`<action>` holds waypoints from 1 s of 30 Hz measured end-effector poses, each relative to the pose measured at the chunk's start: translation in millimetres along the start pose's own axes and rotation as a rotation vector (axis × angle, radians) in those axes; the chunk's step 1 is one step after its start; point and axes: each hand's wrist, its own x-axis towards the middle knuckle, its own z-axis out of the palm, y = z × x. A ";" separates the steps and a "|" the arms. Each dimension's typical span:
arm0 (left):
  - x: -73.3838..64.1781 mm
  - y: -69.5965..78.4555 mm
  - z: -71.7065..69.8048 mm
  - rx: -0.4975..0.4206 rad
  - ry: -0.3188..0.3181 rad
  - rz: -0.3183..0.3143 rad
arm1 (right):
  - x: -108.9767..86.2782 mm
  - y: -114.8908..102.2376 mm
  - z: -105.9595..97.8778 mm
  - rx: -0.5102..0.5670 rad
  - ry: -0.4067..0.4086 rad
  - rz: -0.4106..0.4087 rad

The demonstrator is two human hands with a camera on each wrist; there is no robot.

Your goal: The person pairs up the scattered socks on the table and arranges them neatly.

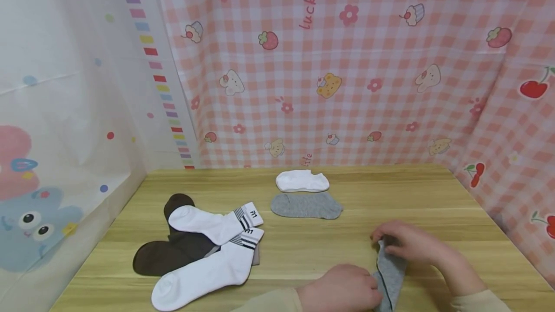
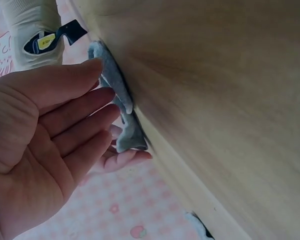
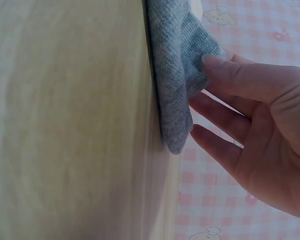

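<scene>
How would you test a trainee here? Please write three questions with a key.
1. Which hand is at the far end of the held sock: A) left, B) right?
2. True or false: brown socks lie on the striped socks.
3. Order, nearest person first: low white sock, held sock, flat gray sock.

Key:
1. B, right hand.
2. False; striped socks lie on brown socks.
3. Held, flat gray, low white.

Held gray sock (image 1: 394, 269) partly below head view's edge

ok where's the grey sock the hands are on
In the head view, the grey sock is on the table at the lower right, between the left hand and the right hand.
</scene>
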 end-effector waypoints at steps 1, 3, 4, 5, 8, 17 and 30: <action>0.2 0.1 0.5 -0.017 -0.003 0.003 | 0.5 0.4 0.2 0.007 0.004 -0.004; 0.6 0.3 2.0 -0.042 -0.008 0.011 | 1.2 0.8 0.4 0.020 0.013 -0.007; 1.3 0.3 3.0 -0.068 -0.014 0.009 | 1.6 0.8 0.4 0.029 0.017 -0.003; 2.0 0.3 4.1 -0.095 -0.020 0.007 | 1.9 0.9 0.3 0.037 0.019 0.005; 5.1 0.8 7.5 -0.155 -0.043 -0.004 | 2.0 0.3 -0.2 0.052 0.027 0.033; 16.2 3.3 9.1 -0.212 -0.114 -0.061 | 0.0 -1.2 -2.9 0.036 0.019 0.105; 22.3 4.8 11.3 -0.195 -0.099 -0.135 | -0.5 -5.3 -5.8 0.014 0.058 0.134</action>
